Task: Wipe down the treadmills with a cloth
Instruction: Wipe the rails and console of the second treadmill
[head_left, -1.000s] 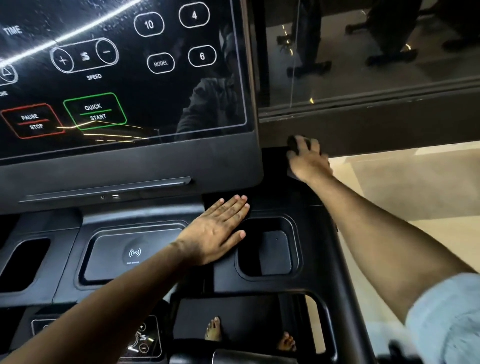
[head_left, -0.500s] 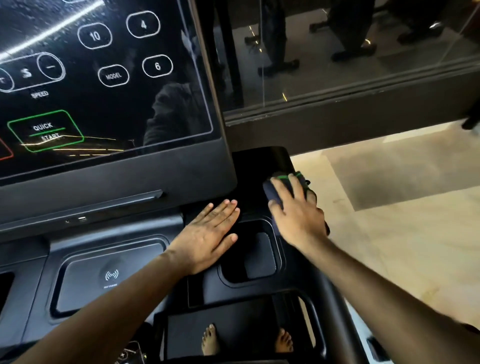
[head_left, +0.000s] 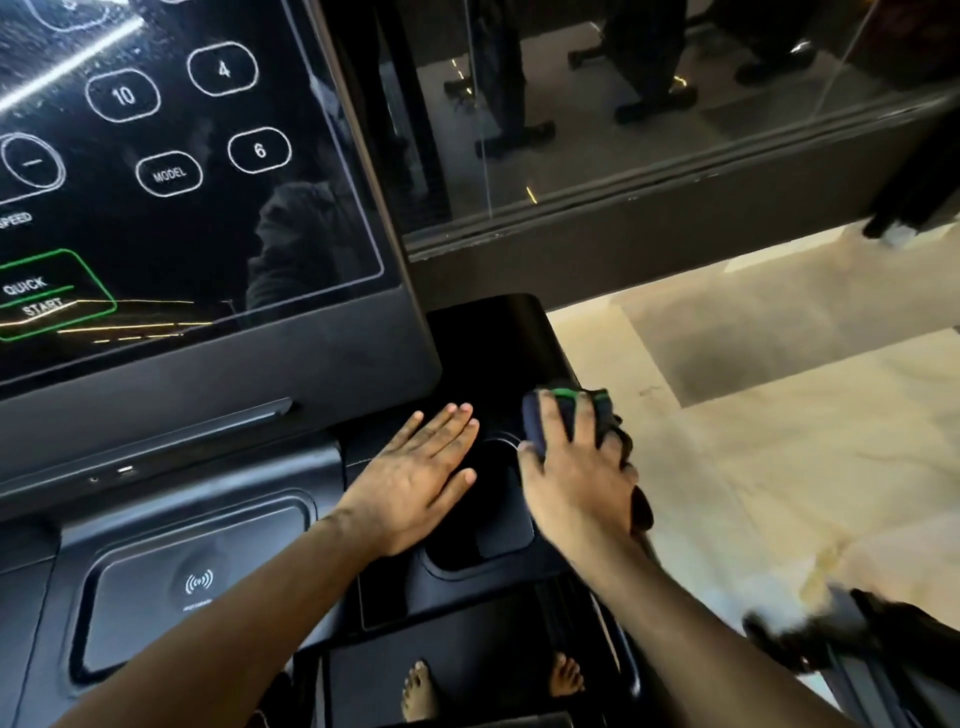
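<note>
Cloth, dark blue with green trim (head_left: 566, 415), looks soft, bunched under gripping right hand (head_left: 582, 483); left hand (head_left: 415, 483) flat, fingers straight, on black treadmill console (head_left: 208, 483).

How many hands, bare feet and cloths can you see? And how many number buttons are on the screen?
Hands: 2, the left hand flat on the console, the right hand on the cloth
Bare feet: 2, one and the other
Cloths: 1, the dark cloth with a green edge
Number buttons: 3, showing 10, 4 and 6
Total: 8
</note>
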